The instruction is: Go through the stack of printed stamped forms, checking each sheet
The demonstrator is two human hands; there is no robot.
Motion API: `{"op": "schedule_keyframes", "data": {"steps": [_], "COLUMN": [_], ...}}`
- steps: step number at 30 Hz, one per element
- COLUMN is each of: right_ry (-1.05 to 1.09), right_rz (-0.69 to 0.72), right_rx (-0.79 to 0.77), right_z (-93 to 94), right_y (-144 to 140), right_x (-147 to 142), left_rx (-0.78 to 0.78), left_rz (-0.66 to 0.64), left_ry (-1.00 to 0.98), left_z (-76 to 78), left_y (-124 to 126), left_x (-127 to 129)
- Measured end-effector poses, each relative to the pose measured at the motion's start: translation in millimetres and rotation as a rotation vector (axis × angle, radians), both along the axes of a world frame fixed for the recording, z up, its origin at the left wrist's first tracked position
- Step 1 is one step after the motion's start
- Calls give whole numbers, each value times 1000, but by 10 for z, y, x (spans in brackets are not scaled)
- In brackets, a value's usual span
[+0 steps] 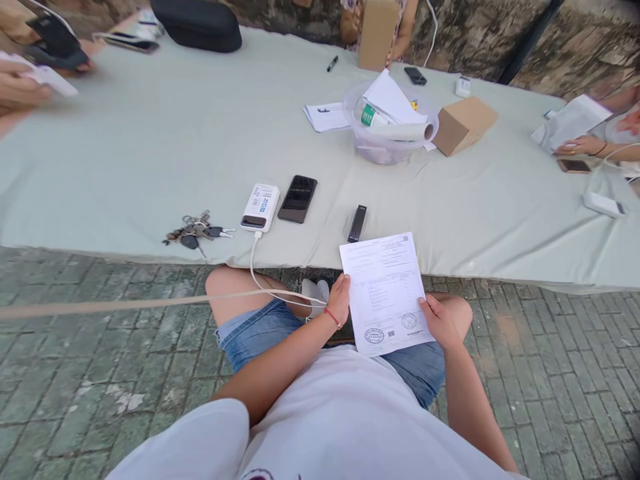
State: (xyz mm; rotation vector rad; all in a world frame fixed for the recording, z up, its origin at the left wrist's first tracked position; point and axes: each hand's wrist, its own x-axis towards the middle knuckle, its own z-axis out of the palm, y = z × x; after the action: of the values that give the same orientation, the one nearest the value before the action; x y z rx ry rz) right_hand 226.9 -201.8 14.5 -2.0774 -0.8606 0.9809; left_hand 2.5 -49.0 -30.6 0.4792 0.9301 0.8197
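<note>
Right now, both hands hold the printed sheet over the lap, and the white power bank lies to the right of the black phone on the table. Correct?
Not quite. In the head view the white power bank lies left of the black phone, not right. The left hand and right hand do hold the printed sheet over the lap.

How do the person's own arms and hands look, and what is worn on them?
Both forearms are bare. The left hand has a thin red string bracelet around the wrist. The right hand shows no ring, watch or band. A loose white short sleeve covers the left upper arm. No gloves on either hand.
</note>
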Motion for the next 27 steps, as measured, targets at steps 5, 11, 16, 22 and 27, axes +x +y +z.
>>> {"op": "schedule_keyframes", "data": {"steps": [5,11,16,22,27], "right_ry": [-124,-51,-360,-770,-1067], "right_rz": [-52,-20,24,207,377], "right_rx": [2,-22,-152,140,221], "right_z": [-33,-27,153,600,941], "right_y": [44,37,214,909,1439], "right_x": [34,51,81,-73,-290], "left_rx": [-43,-100,-73,-14,3], "left_rz": [-6,-113,-146,-246,-279], "left_ry": [-54,-205,-132,-141,-180], "left_z": [22,93,75,179,273], "left_y": [0,78,63,32,31], "left_x": [-5,-24,2,106,185]}}
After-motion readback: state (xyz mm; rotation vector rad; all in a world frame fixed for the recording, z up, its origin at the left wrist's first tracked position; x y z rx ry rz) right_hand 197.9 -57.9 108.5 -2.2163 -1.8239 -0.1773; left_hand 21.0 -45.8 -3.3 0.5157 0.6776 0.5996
